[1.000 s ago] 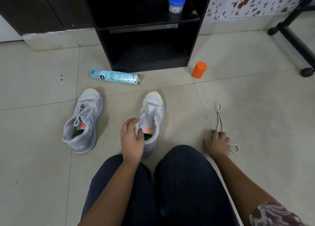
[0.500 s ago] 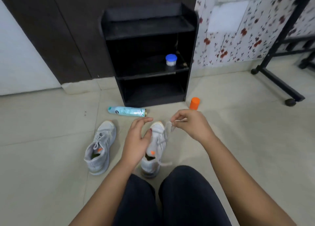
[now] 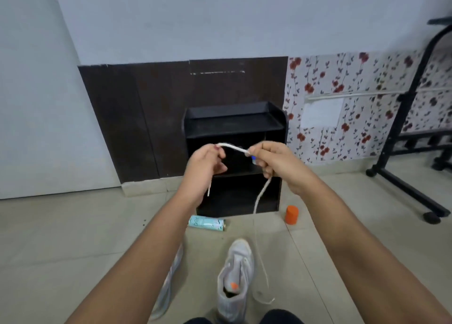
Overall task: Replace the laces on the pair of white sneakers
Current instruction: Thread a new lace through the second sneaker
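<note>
Lace (image 3: 234, 148), white, is held in the air between both hands, in front of the black shelf unit (image 3: 234, 125) and well above the floor (image 3: 73, 250). Left hand (image 3: 205, 167) pinches it near one end between thumb and curled fingertips, with a short tail hanging below the palm. Right hand (image 3: 274, 159) has its fingers curled round it, and the long remainder drops from that hand to the floor, ending in a loose curl just beside the nearer sneaker (image 3: 234, 282). That sneaker lies on the floor close to the person's knees (image 3: 281, 317), toe toward the shelf unit. It appears to carry no lace, though blur prevents certainty. Risks, as judged: the trailing length may catch under the sneaker or a knee when drawn in, the short tail may slip from the light left-hand pinch, the slack on the floor may knot on itself, and the ends will come out uneven if threading starts off-centre. Visibility defects: the second sneaker (image 3: 168, 287) is mostly covered by the left forearm, so its lacing cannot be assessed. A blue-lidded item (image 3: 254, 157) on the shelf is largely hidden behind the right hand. The spray can (image 3: 208, 224) at the foot of the shelf unit is partly covered, and the orange container (image 3: 291, 214) near the unit's right corner cannot be identified.
</note>
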